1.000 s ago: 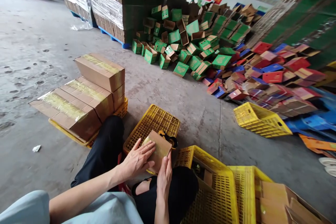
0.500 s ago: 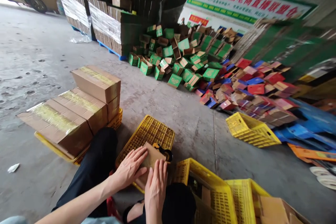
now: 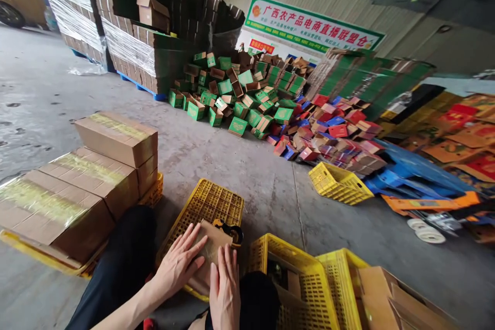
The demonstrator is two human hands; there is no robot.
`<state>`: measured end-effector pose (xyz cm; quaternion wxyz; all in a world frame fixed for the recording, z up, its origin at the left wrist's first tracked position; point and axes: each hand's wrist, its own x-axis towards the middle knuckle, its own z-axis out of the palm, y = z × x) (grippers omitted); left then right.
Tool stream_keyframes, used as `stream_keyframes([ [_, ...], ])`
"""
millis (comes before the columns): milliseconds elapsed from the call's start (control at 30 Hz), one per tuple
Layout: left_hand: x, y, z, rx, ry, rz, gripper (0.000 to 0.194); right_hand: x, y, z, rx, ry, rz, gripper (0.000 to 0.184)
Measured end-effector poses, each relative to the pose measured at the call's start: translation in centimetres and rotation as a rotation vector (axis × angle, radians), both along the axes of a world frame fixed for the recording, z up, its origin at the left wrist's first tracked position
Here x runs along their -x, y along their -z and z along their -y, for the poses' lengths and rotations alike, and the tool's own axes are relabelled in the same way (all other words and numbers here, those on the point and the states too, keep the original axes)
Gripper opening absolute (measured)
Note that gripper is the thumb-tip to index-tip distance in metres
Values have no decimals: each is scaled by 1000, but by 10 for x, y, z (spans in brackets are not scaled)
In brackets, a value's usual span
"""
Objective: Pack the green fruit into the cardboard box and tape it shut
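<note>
A small brown cardboard box (image 3: 213,245) lies on an upturned yellow plastic crate (image 3: 211,198) between my knees. My left hand (image 3: 180,260) rests flat on the box's left side, fingers stretched out. Along its right side lies my right hand (image 3: 225,283), fingers extended and held close together. Just behind the box, on the crate's right edge, sits a black and yellow tape dispenser (image 3: 232,232), partly hidden by the box. Neither hand touches it.
Taped cartons (image 3: 88,175) are stacked on a yellow crate at my left. To my right stand an open yellow crate (image 3: 320,283) and another holding cardboard (image 3: 390,289). Green boxes (image 3: 235,126) and red-blue boxes (image 3: 338,131) lie heaped ahead, near a tipped yellow crate (image 3: 340,185).
The camera view has tilted up and turned slightly to the right. Both hands stay flat on the cardboard box, with little change in their pose.
</note>
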<state>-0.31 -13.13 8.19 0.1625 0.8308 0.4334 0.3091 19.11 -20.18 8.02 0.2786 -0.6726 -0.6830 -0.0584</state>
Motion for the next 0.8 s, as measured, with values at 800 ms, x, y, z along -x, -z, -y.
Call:
stream_keyframes([
  [800, 1, 37, -7, 682, -109, 526, 66, 42, -8, -10, -40, 131, 247, 67],
])
